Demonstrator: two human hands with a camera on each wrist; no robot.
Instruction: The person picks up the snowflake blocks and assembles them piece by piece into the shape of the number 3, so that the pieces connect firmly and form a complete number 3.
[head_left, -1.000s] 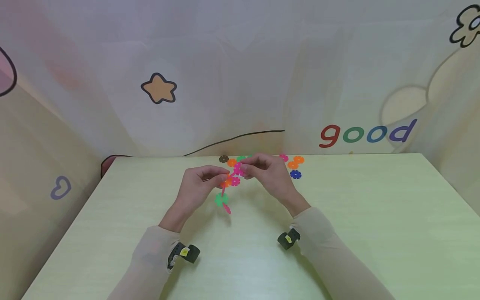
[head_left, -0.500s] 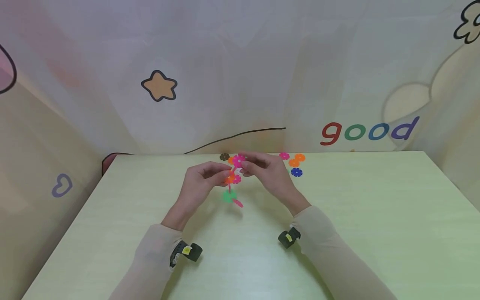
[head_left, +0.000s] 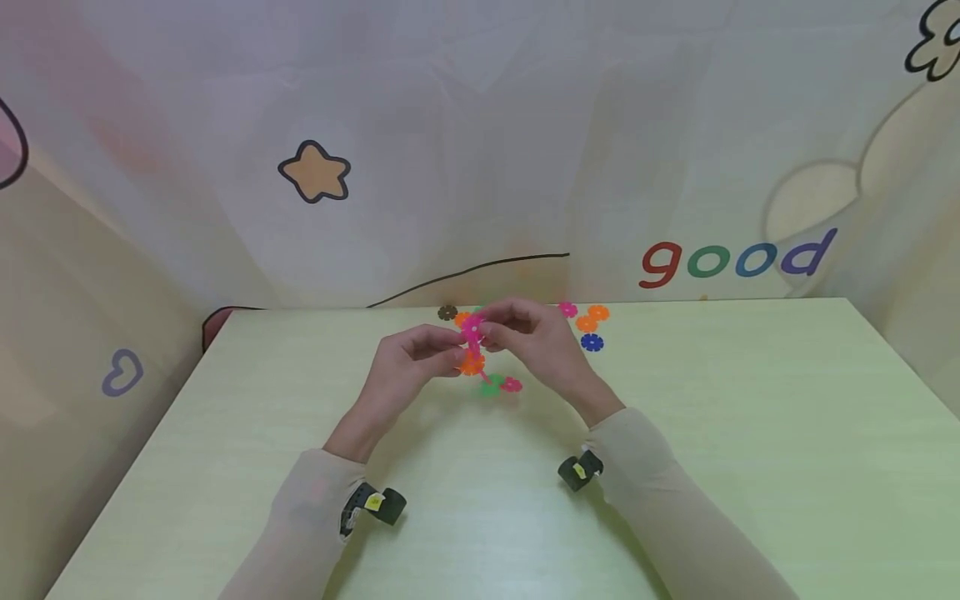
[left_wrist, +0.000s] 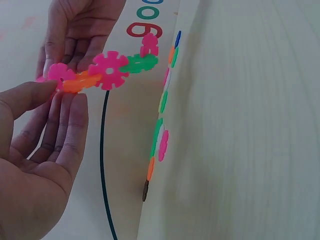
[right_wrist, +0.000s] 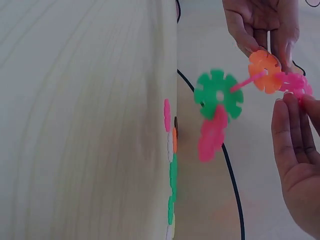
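Head view. Both hands meet above the middle of the pale green table [head_left: 675, 433]. The left hand [head_left: 408, 367] and right hand [head_left: 536, 342] pinch between them a chain of snowflake discs [head_left: 474, 350]: pink at the top, orange below, with green and pink discs trailing toward 4 o'clock. Loose discs [head_left: 591, 325] in pink, orange and blue lie at the table's far edge, at 1 o'clock from the hands; a brown one [head_left: 447, 313] lies at 11 o'clock.

Left wrist view. The left hand [left_wrist: 45, 150] pinches the end pink disc of the chain [left_wrist: 102, 72] between thumb and near-straight fingers. The right hand [left_wrist: 77, 30] cups behind it. Spare discs [left_wrist: 160, 135] line the table [left_wrist: 240, 125] edge.

Right wrist view. The right hand [right_wrist: 295, 150] grips the pink end with fingertips pressed together; the left hand [right_wrist: 260, 25] holds the orange disc [right_wrist: 265, 71]. The green disc [right_wrist: 219, 95] and a pink one hang free toward 8 o'clock.

Progress, as judged: several discs are already joined, and about ten spares lie unused on the table, so the assembly appears partway done.
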